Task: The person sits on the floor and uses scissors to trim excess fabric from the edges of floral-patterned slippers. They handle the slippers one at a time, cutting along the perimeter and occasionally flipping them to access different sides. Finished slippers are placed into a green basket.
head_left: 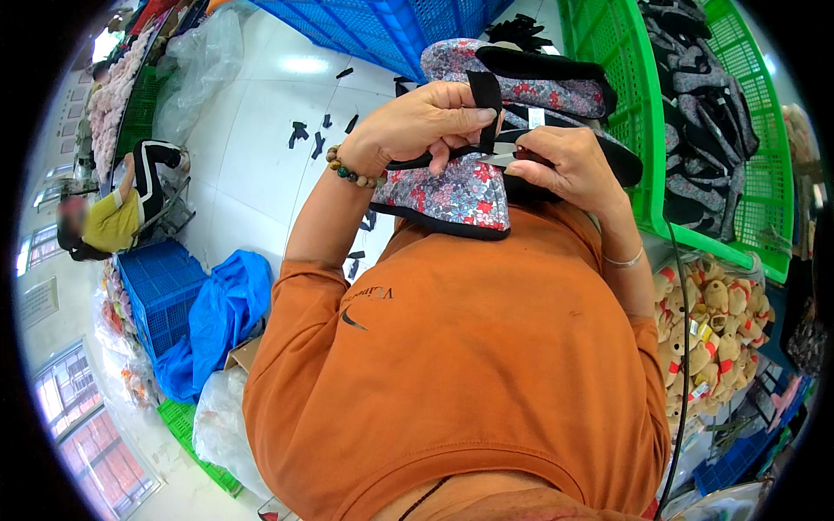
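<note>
My left hand pinches a black fabric strip, which stands up between its fingers. In my right hand is a small blade with a dark red handle. Its silver tip points left, close beneath the strip; whether it is a knife or snips I cannot tell. Below my hands, against my body, lies a grey, red and white floral slipper with black edging. Another floral slipper with a black sole lies just beyond my hands. Fingers partly hide where strip and slipper meet.
At right a green crate holds many dark slippers. Tan plush pieces lie below it. A blue crate stands ahead. Black scraps litter the tiled floor. At left a seated person is near a blue crate.
</note>
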Motion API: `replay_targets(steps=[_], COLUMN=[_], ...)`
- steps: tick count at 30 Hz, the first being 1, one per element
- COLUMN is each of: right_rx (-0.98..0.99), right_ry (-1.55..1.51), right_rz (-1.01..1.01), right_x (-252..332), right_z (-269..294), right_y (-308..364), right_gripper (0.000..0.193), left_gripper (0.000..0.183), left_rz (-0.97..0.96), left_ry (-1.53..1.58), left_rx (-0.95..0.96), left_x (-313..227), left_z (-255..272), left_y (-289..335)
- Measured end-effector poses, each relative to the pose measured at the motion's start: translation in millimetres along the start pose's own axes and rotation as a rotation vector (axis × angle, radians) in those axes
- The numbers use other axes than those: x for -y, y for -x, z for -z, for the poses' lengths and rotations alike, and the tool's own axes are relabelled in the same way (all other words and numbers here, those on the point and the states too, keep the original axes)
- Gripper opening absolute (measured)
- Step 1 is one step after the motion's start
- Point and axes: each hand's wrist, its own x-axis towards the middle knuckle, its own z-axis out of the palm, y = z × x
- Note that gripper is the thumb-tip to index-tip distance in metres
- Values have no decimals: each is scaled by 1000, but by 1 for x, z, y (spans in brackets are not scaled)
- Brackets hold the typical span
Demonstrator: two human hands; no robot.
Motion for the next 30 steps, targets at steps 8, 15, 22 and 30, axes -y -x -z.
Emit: replay_targets(steps=[8, 15, 22, 30], right_rx=[-15, 37, 61, 56], right_ry=[-19, -111, 30, 211], right_rz=[-11, -56, -36, -33], right_x=[-5, -6, -2, 5], right_z=[-7, -5, 3, 12], right_y=[3, 3, 1, 0], right_gripper=[30, 29, 36, 33], left_gripper=[19, 19, 20, 20], left_rz=[40, 88, 98, 127], left_ry=[64, 19, 30, 101], left_rx=[-5, -34, -17, 56], left_x=[2, -1, 0, -1], left_z=[-2, -4, -5, -2], left_y=[-3, -3, -5, -7])
